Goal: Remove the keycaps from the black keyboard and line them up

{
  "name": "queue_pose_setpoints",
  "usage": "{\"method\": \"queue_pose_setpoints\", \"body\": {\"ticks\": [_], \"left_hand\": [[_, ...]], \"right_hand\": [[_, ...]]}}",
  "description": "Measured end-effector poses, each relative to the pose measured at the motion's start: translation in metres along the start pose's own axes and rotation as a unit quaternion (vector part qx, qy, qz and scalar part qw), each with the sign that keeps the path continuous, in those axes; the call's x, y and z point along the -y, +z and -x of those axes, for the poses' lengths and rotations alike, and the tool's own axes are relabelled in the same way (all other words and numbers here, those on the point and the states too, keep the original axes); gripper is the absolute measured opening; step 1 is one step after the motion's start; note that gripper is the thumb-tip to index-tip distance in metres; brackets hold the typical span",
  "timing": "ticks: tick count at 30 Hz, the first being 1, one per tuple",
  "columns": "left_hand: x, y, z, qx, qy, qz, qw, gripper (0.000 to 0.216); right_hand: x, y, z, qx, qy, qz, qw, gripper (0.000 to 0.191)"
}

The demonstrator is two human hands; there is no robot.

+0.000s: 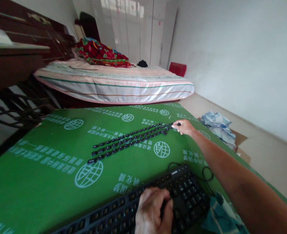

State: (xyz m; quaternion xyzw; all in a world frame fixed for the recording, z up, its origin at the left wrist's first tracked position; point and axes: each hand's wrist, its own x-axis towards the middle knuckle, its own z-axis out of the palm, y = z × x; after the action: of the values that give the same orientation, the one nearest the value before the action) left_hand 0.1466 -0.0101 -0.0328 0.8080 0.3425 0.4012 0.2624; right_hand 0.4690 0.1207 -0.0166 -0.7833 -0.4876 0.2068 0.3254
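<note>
A black keyboard (131, 203) lies at the near edge of the green surface. Bare key sockets show across much of its main section, while caps sit on its number pad. My left hand (154, 208) rests on it with curled fingers; what they hold, if anything, is hidden. Farther out, black keycaps (126, 142) lie in three long slanting rows. At the right end of these rows, my right hand (184, 126) pinches a small black keycap (179, 124). Close by that hand is a thin, pale wire loop (174, 119).
The green table cover (48, 169) bears white printed globes and characters. A cable (208, 175) curls beside the keyboard, near a teal cloth (223, 214). Beyond stands a bed (114, 83) with a red blanket (102, 53). Crumpled fabric (218, 126) and cardboard lie on the floor at right.
</note>
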Motion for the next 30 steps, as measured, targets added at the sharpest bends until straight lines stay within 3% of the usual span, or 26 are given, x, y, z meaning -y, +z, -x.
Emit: {"method": "queue_pose_setpoints", "body": {"ticks": [3, 9, 14, 18, 22, 30], "left_hand": [[-0.008, -0.006, -0.004, 0.045, -0.021, 0.016, 0.999, 0.011], [-0.014, -0.007, -0.009, -0.004, -0.070, 0.067, 0.995, 0.014], [-0.012, -0.003, -0.008, -0.034, -0.101, 0.098, 0.989, 0.014], [-0.008, -0.001, -0.007, -0.040, -0.108, 0.107, 0.988, 0.017], [-0.008, -0.001, -0.008, -0.042, -0.111, 0.116, 0.986, 0.020], [-0.011, 0.000, -0.008, -0.034, -0.105, 0.115, 0.987, 0.022]], "right_hand": [[0.008, -0.014, 0.020, -0.061, -0.016, 0.011, 0.998, 0.036], [0.040, -0.036, 0.100, -0.200, -0.093, 0.120, 0.968, 0.052], [0.063, -0.011, 0.184, -0.122, -0.060, 0.008, 0.991, 0.047], [0.073, 0.019, 0.225, -0.081, -0.030, -0.072, 0.994, 0.045], [0.074, 0.037, 0.236, -0.088, -0.038, -0.062, 0.994, 0.044], [0.073, 0.046, 0.235, -0.070, -0.094, 0.019, 0.993, 0.048]]}}
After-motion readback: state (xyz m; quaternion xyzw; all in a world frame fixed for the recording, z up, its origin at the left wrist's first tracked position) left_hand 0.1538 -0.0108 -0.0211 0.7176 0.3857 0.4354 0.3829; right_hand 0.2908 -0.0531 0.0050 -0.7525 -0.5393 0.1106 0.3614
